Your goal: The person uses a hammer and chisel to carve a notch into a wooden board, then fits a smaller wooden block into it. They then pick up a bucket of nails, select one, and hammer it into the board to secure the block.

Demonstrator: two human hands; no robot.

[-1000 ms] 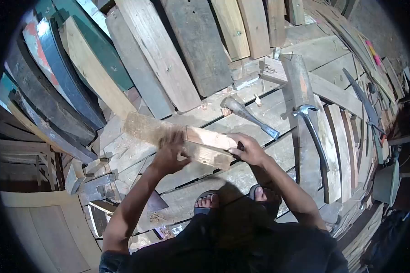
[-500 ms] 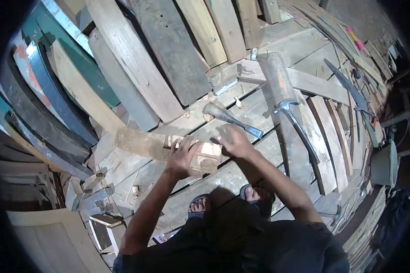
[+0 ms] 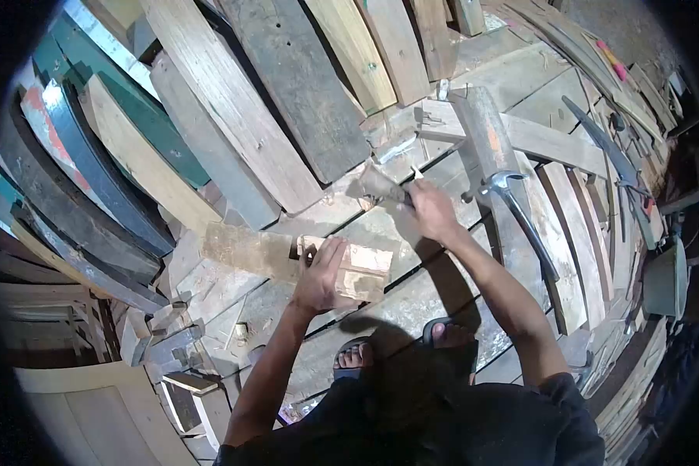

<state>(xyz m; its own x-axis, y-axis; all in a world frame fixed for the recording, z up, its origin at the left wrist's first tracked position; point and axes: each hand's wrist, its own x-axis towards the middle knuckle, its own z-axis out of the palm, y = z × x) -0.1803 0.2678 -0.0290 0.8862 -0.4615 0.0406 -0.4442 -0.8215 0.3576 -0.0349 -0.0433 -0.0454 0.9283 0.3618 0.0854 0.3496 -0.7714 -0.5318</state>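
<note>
My left hand (image 3: 320, 281) rests over a wood piece with a pale, freshly cut face (image 3: 367, 259), its fingers curled across the top and gripping it. That piece lies across the floor, with a brown board section (image 3: 245, 247) extending to its left. My right hand (image 3: 432, 211) is closed around one end of a chisel (image 3: 382, 185) just beyond the wood piece. The chisel's wider end sticks out to the upper left; the end under the hand is hidden. To the right, a claw hammer (image 3: 520, 217) lies on a thick plank (image 3: 485, 144).
Several long boards (image 3: 295, 85) lean in a row at the back and left. A hand saw (image 3: 606, 144) lies at the right beside stacked slats. A pale bucket (image 3: 665, 283) stands at the right edge. Wood chips litter the plank floor (image 3: 412, 256) near my sandalled feet.
My right hand has moved from beside the wood piece up and right onto the chisel and closed on it. My left hand stays on the wood piece. The view has shifted slightly.
</note>
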